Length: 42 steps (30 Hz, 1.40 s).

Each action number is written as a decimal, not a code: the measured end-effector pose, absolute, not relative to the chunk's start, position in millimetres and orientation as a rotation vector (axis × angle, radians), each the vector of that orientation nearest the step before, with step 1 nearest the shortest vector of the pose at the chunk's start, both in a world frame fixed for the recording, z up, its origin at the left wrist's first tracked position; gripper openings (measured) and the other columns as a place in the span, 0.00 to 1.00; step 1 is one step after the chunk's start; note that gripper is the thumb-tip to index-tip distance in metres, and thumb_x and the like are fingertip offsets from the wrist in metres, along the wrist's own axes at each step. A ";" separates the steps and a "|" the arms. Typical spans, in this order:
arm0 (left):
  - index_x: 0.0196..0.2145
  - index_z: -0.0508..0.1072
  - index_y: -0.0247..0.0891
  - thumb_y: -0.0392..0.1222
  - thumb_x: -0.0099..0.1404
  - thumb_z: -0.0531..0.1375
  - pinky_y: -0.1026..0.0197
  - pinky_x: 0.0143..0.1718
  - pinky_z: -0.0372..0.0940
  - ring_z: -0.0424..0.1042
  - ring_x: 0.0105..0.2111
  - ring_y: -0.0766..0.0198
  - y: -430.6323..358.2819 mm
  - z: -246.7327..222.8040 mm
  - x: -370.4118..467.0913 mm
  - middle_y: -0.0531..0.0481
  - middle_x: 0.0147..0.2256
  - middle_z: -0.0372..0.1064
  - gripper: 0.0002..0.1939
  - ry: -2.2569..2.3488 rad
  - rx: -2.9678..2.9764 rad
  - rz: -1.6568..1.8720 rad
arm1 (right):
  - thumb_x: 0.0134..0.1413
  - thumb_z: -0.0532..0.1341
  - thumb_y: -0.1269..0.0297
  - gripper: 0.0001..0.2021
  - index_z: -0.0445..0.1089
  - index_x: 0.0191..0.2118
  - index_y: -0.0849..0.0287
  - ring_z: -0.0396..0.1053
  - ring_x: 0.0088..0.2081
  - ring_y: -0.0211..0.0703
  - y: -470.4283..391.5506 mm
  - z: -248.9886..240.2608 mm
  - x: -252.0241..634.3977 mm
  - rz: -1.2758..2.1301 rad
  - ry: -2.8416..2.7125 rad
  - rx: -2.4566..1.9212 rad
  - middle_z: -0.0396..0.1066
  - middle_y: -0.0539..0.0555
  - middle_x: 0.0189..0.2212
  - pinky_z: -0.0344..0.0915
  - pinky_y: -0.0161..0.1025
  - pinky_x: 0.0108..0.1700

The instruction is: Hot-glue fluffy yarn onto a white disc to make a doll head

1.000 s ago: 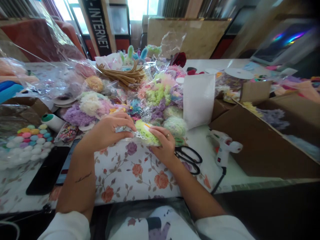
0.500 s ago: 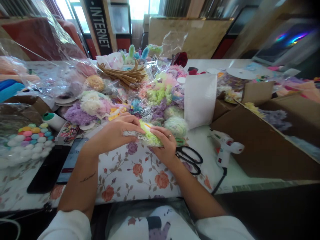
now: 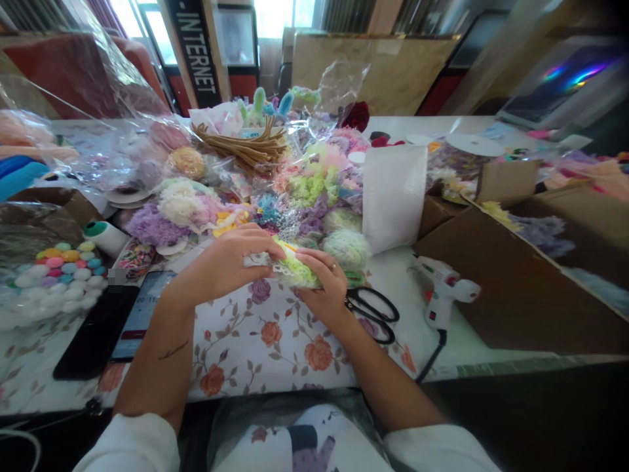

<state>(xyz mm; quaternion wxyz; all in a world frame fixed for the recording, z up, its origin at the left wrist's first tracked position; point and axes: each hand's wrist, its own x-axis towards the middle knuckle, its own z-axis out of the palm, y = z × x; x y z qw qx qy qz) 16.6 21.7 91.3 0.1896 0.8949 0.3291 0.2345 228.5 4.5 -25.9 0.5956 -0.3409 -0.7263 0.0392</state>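
A yellow-green piece of yarn work (image 3: 299, 270) with white lacy trim is held between my two hands near the middle of the view. My left hand (image 3: 238, 259) pinches its left end, fingers bent over the top. Closed round its right side is my right hand (image 3: 327, 275), with a ring on one finger. A thin orange strip shows between the hands on top of the piece. Black-handled scissors (image 3: 376, 314) lie just right of my right wrist, their blades hidden. Pale green yarn (image 3: 346, 247) sits behind my right hand.
At the right are a white glue gun (image 3: 442, 292) and an open cardboard box (image 3: 515, 282). Two phones (image 3: 95, 334) and a bag of pompoms (image 3: 69, 275) lie left. Yarn heaps, brown stems (image 3: 240, 145) and a white sheet (image 3: 394, 196) stand behind.
The fingers of my left hand have shifted slightly on the left end of the piece. My right hand has barely moved.
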 end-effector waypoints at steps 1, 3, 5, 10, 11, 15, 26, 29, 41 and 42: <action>0.39 0.76 0.41 0.43 0.65 0.61 0.58 0.47 0.63 0.70 0.43 0.60 21.9 90.6 17.5 0.50 0.39 0.74 0.06 0.945 2.516 0.680 | 0.52 0.64 0.67 0.18 0.71 0.51 0.52 0.74 0.46 0.51 4.1 -25.1 227.7 0.123 -1.679 -0.810 0.75 0.58 0.46 0.71 0.47 0.49; 0.37 0.76 0.41 0.43 0.66 0.61 0.58 0.46 0.63 0.71 0.42 0.60 23.2 88.5 19.4 0.50 0.38 0.75 0.06 0.946 2.519 0.721 | 0.51 0.66 0.64 0.16 0.73 0.48 0.54 0.74 0.44 0.50 3.5 -22.6 225.9 0.222 -1.670 -0.853 0.76 0.57 0.44 0.70 0.46 0.48; 0.36 0.77 0.41 0.43 0.66 0.60 0.58 0.47 0.63 0.71 0.42 0.60 25.1 85.9 21.7 0.50 0.37 0.76 0.07 0.920 2.523 0.740 | 0.49 0.68 0.61 0.15 0.73 0.44 0.55 0.74 0.40 0.48 3.2 -19.8 224.2 0.414 -1.654 -0.919 0.76 0.55 0.38 0.70 0.44 0.45; 0.36 0.78 0.40 0.46 0.67 0.59 0.59 0.44 0.64 0.72 0.40 0.59 29.4 80.4 29.1 0.49 0.37 0.77 0.10 1.061 2.398 0.715 | 0.41 0.72 0.57 0.17 0.74 0.37 0.59 0.69 0.32 0.43 5.4 -15.5 222.9 1.006 -1.476 -0.999 0.73 0.51 0.31 0.67 0.37 0.35; 0.36 0.78 0.39 0.46 0.66 0.59 0.60 0.42 0.64 0.73 0.38 0.60 30.0 79.5 30.6 0.50 0.37 0.77 0.10 1.104 2.355 0.700 | 0.41 0.72 0.57 0.17 0.75 0.37 0.59 0.69 0.32 0.42 6.1 -15.5 223.1 1.077 -1.452 -0.992 0.73 0.51 0.31 0.67 0.37 0.34; 0.37 0.79 0.40 0.44 0.64 0.60 0.62 0.38 0.64 0.73 0.34 0.62 31.6 76.8 34.9 0.52 0.34 0.77 0.09 1.201 2.253 0.632 | 0.41 0.73 0.58 0.17 0.75 0.37 0.60 0.67 0.31 0.40 7.9 -16.0 223.9 1.202 -1.450 -0.997 0.71 0.50 0.30 0.65 0.35 0.33; 0.34 0.80 0.39 0.40 0.62 0.59 0.60 0.38 0.66 0.75 0.35 0.59 31.8 76.1 39.7 0.50 0.34 0.79 0.09 1.222 2.201 0.537 | 0.38 0.73 0.57 0.18 0.75 0.36 0.60 0.64 0.30 0.39 9.6 -19.0 223.7 1.164 -1.484 -1.053 0.70 0.49 0.29 0.62 0.34 0.31; 0.35 0.80 0.39 0.40 0.61 0.60 0.60 0.38 0.66 0.76 0.35 0.59 30.7 75.9 41.1 0.50 0.34 0.80 0.09 1.215 2.138 0.573 | 0.38 0.73 0.58 0.17 0.75 0.36 0.60 0.63 0.28 0.37 10.1 -18.8 224.8 1.196 -1.461 -1.028 0.70 0.48 0.28 0.60 0.34 0.30; 0.39 0.79 0.40 0.44 0.63 0.60 0.63 0.36 0.66 0.74 0.34 0.63 31.7 80.1 28.2 0.51 0.38 0.78 0.10 1.209 2.106 0.686 | 0.37 0.74 0.57 0.18 0.75 0.35 0.60 0.66 0.28 0.38 8.6 -11.9 224.8 1.272 -1.354 -1.018 0.72 0.49 0.28 0.64 0.35 0.31; 0.40 0.79 0.40 0.45 0.64 0.60 0.63 0.36 0.66 0.74 0.34 0.62 32.2 80.2 26.7 0.50 0.39 0.78 0.11 1.228 2.101 0.701 | 0.37 0.74 0.57 0.18 0.75 0.35 0.60 0.66 0.28 0.39 8.9 -12.8 225.0 1.272 -1.356 -1.014 0.72 0.50 0.28 0.64 0.36 0.32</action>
